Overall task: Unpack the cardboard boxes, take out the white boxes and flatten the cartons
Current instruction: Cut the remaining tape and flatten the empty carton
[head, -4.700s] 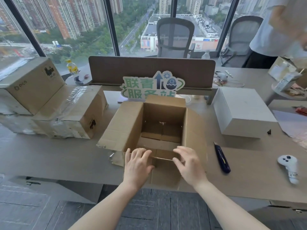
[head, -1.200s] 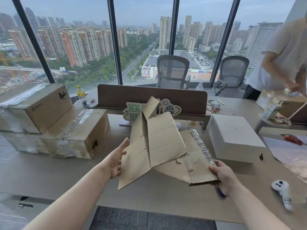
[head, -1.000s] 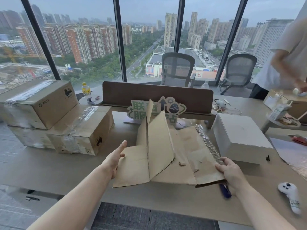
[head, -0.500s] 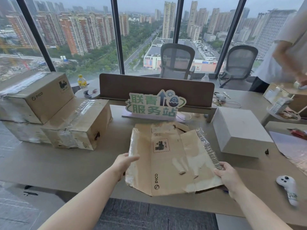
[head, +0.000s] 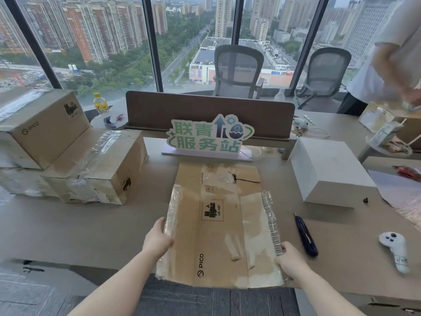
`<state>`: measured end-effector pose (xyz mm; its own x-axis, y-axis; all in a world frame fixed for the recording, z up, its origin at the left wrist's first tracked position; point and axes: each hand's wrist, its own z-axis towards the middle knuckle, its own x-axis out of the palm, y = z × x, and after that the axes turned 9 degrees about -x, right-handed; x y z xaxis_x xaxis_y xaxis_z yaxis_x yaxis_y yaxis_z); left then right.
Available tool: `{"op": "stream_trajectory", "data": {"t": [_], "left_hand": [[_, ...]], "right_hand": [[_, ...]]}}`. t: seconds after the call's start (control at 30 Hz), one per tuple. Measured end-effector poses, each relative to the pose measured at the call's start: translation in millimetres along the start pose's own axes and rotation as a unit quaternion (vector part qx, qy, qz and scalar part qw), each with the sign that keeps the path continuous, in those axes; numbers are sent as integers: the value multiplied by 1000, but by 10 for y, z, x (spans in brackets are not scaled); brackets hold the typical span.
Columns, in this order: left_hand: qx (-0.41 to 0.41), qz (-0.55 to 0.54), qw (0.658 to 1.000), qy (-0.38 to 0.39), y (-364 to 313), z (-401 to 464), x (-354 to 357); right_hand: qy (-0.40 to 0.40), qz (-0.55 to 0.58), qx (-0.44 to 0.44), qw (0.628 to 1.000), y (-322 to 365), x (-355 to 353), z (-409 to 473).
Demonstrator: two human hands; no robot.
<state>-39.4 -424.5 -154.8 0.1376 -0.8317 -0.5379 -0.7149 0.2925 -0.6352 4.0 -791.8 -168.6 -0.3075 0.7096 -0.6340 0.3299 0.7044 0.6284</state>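
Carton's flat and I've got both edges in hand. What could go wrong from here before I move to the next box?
The flattened carton overhangs the near edge of the desk; released, it may slide off. Loose tape by the right hand could stick to its fingers. The utility knife lies close beside that hand; sweeping the carton right could knock it. The left hand grips the other edge.

The flattened carton (head: 218,226) lies flat between both gripping hands, printed side up (PICO logo near the grip). White box (head: 328,169) sits beyond the right-hand grip; sealed cartons (head: 68,151) stacked left.
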Motion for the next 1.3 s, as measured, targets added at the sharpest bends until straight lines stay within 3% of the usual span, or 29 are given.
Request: {"op": "stream_trajectory", "data": {"t": [0.23, 0.4, 0.57, 0.73, 0.97, 1.13, 1.3], "left_hand": [[64, 135, 989, -9, 53, 324, 114], [107, 388, 914, -47, -87, 501, 366], [193, 397, 897, -9, -516, 810, 782], [205, 386, 899, -2, -931, 1238, 1157], [209, 436, 875, -13, -937, 1709, 1497], [235, 429, 869, -79, -771, 1759, 1626], [226, 436, 869, -62, -769, 1786, 1623]], "right_hand": [[-25, -117, 45, 992, -155, 141, 250], [-29, -274, -44, 960, 148, 273, 336], [26, -299, -178, 937, 582, 402, 939], [59, -344, -264, 899, 837, 557, 1686], [90, -375, -299, 873, 833, 697, 2202], [48, -367, -315, 874, 661, 838, 2247], [45, -376, -314, 871, 594, 919, 2317]]}}
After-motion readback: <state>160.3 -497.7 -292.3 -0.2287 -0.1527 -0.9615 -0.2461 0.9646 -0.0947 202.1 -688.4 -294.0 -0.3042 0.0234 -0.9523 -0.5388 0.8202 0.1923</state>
